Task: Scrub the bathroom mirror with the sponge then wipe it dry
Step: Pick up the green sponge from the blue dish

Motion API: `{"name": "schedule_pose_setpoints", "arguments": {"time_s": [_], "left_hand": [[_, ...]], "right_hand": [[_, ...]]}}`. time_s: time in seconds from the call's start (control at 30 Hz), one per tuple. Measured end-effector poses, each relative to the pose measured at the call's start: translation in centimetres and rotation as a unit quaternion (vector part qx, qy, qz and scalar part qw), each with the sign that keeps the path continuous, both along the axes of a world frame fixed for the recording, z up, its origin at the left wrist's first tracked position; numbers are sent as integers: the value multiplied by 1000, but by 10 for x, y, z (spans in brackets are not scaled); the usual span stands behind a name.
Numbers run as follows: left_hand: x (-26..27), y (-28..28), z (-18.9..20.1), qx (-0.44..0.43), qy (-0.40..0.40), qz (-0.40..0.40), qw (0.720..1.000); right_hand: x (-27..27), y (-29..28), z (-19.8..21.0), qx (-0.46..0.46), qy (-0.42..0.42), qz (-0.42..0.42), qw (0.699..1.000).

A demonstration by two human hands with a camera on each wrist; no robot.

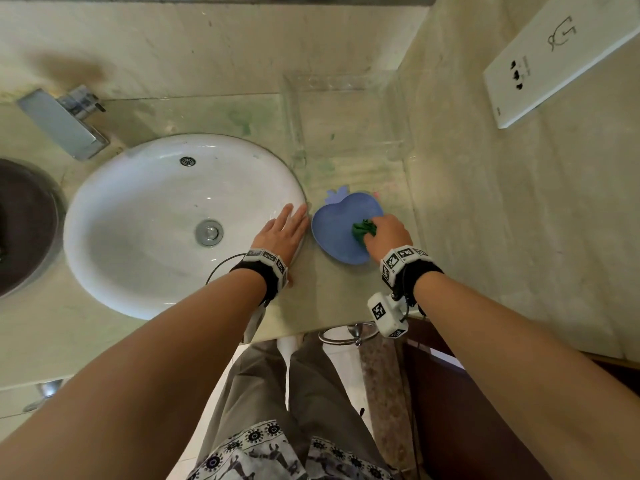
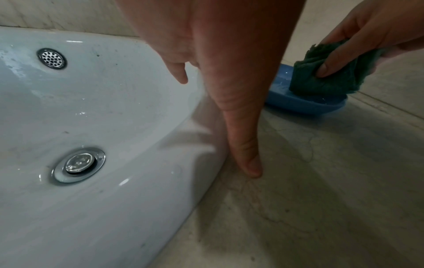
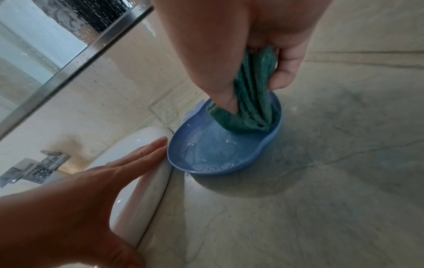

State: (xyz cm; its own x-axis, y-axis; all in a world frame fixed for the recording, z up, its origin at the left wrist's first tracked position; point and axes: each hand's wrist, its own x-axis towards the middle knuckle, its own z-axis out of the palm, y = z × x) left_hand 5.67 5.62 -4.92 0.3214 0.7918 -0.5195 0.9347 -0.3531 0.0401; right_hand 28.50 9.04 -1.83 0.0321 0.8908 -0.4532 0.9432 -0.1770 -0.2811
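My right hand (image 1: 382, 233) grips a crumpled green sponge (image 1: 363, 229) and presses its lower end into soapy water in a blue apple-shaped dish (image 1: 337, 216) on the counter. In the right wrist view the green sponge (image 3: 251, 101) dips into the blue dish (image 3: 257, 154), pinched between thumb and fingers. My left hand (image 1: 285, 230) lies flat with straight fingers on the right rim of the white sink (image 1: 156, 216); it holds nothing. The left wrist view shows the green sponge (image 2: 330, 72) above the dish (image 2: 305, 105). The wet mirror (image 3: 34, 45) with its metal frame shows at upper left in the right wrist view.
A chrome faucet (image 1: 65, 123) stands behind the sink on the beige marble counter (image 1: 485, 237). A clear acrylic tray (image 1: 346, 116) sits behind the dish. A white box (image 1: 554, 60) lies at the far right. A dark round bin (image 1: 20, 223) is at the left edge.
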Motion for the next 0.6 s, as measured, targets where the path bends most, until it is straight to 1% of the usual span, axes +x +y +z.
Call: {"name": "schedule_pose_setpoints", "arguments": {"time_s": [0.1, 0.3, 0.43, 0.6], "left_hand": [[0, 1, -1, 4, 5, -4, 1000], [0, 3, 4, -8, 21, -10, 1000], [-4, 22, 24, -23, 19, -32, 999], [-10, 48, 69, 2, 12, 25, 1000]], "right_hand": [[1, -1, -2, -18, -1, 1, 1000], [5, 1, 8, 2, 30, -43, 999], [9, 6, 25, 2, 35, -53, 998], [7, 18, 56, 21, 66, -34, 997]]}}
